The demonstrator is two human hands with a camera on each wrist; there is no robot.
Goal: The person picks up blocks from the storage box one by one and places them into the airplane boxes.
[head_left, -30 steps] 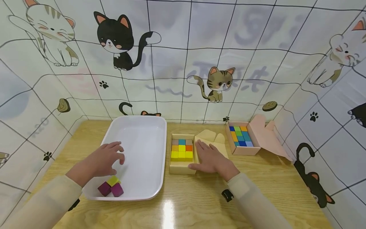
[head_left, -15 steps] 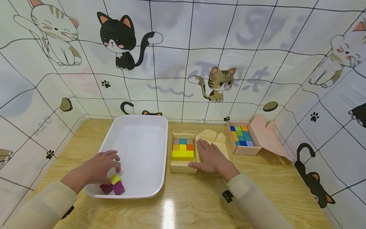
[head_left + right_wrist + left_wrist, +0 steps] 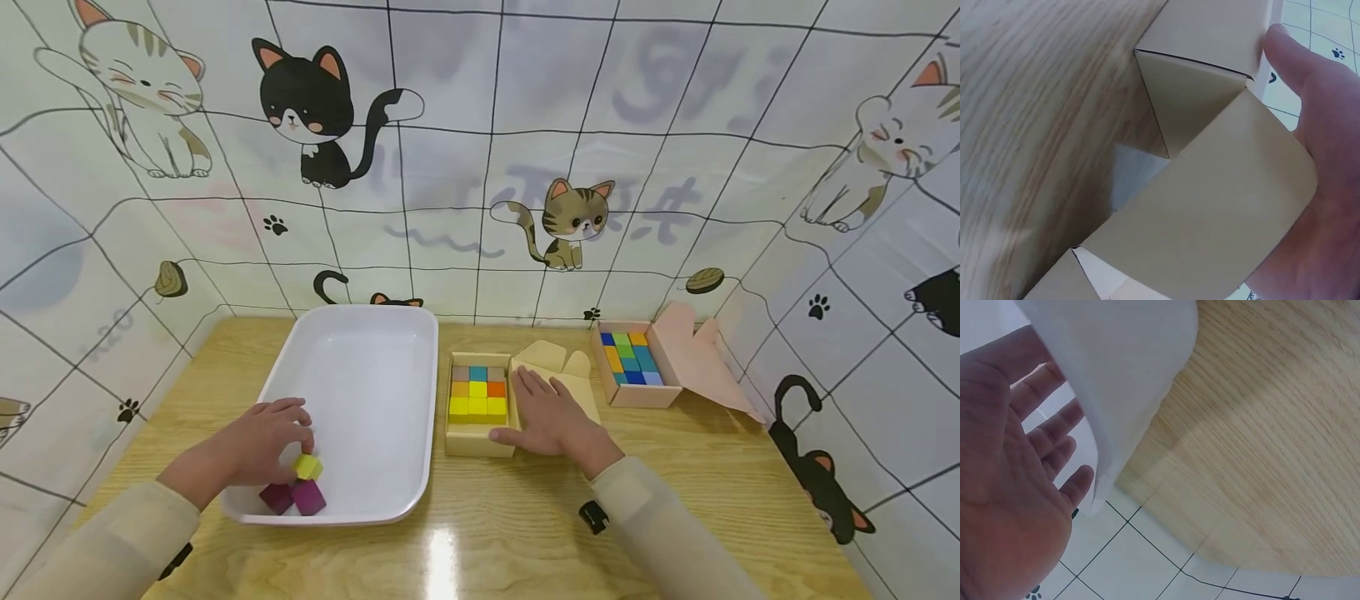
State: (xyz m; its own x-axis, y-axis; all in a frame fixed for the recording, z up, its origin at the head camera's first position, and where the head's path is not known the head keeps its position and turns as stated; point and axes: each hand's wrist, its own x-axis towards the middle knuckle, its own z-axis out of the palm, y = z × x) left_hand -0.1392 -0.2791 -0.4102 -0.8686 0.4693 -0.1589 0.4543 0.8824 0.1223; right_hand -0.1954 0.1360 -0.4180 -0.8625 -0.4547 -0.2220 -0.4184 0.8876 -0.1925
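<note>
In the head view, my left hand (image 3: 258,442) is over the near left corner of a white tray (image 3: 431,400), pinching a yellow cube (image 3: 308,467) between thumb and index finger. Two purple cubes (image 3: 308,497) sit in the tray just below it. The tray's wall (image 3: 1116,381) hides those fingertips in the left wrist view. My right hand (image 3: 551,417) lies flat, fingers straight, on the opened lid (image 3: 581,387) of a cream cardboard box (image 3: 480,446). Rows of coloured cubes (image 3: 477,406), several of them yellow, fill much of that box. A side flap (image 3: 1204,200) of the lid shows in the right wrist view.
A pink cardboard box (image 3: 641,398) with its lid folded open stands at the back right, holding coloured blocks (image 3: 633,358). Everything rests on a wooden table (image 3: 517,533). Cat-printed sheeting (image 3: 450,167) walls the back and both sides.
My left hand has come down and toward me onto the yellow cube, its fingers closing in; the cube has tilted and shifted slightly. My right hand has stayed on the lid.
</note>
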